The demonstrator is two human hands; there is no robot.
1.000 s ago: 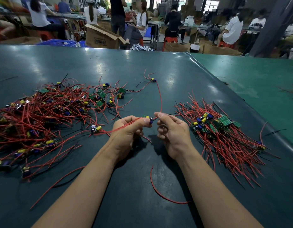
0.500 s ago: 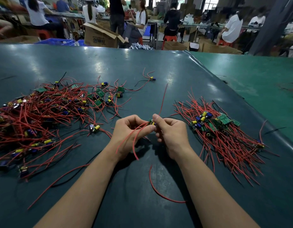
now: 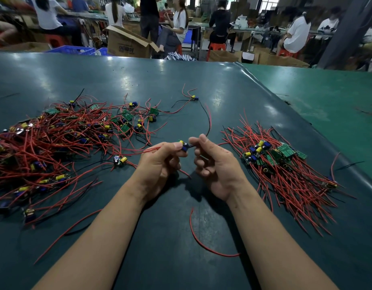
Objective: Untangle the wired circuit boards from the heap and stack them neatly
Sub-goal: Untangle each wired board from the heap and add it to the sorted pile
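Circuit boards trailing red and black wires lie in two groups on a dark green table (image 3: 181,84), and we hold one small board (image 3: 184,145) between our hands at the centre of the frame. Our left hand (image 3: 160,162) grips it, thumb and curled fingers closed on the board and on a bundle of red wires running off to the left. Our right hand (image 3: 216,164) sits just beside it, thumb and forefinger pinching a black and red wire pair (image 3: 209,124) that arcs up toward the top of the frame; its other fingers are curled toward the palm.

At left, the tangled heap (image 3: 61,141) sprawls from the frame's edge almost to the centre, with yellow and blue components showing among the red wire. At right, the sorted pile (image 3: 275,158) has its boards gathered together and its wires fanned toward the lower right. One board (image 3: 120,160) lies apart just left of our left hand, and another (image 3: 194,98) sits alone above centre. A loose red wire (image 3: 204,243) curves on the table between our forearms.

Across the top of the frame, workers sit at benches beyond an open cardboard box (image 3: 128,43).
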